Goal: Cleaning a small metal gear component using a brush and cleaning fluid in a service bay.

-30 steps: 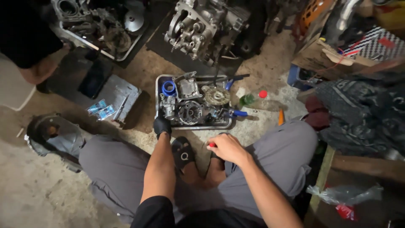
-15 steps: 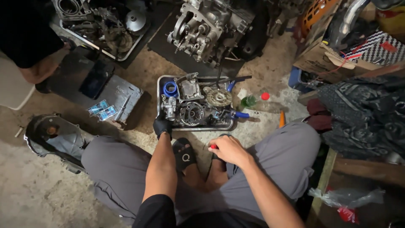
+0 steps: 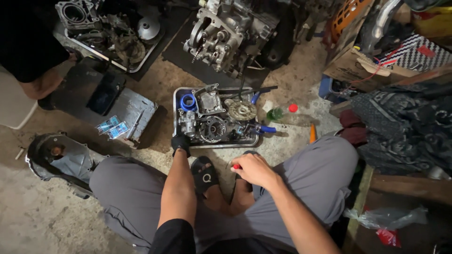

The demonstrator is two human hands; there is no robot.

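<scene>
Centre frame: gloved left hand (image 3: pixel 181 143) grips the parts tray (image 3: pixel 176 101) edge – right hand (image 3: pixel 253 169), lower right, clenched on a red-tipped tool (image 3: pixel 236 166).

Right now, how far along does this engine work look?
Done: small parts already lie sorted in the metal tray. In hand: the gloved left hand rests at the tray's near edge; the right hand grips a red-handled tool. Left: the big engine block still sits apart behind.
</scene>
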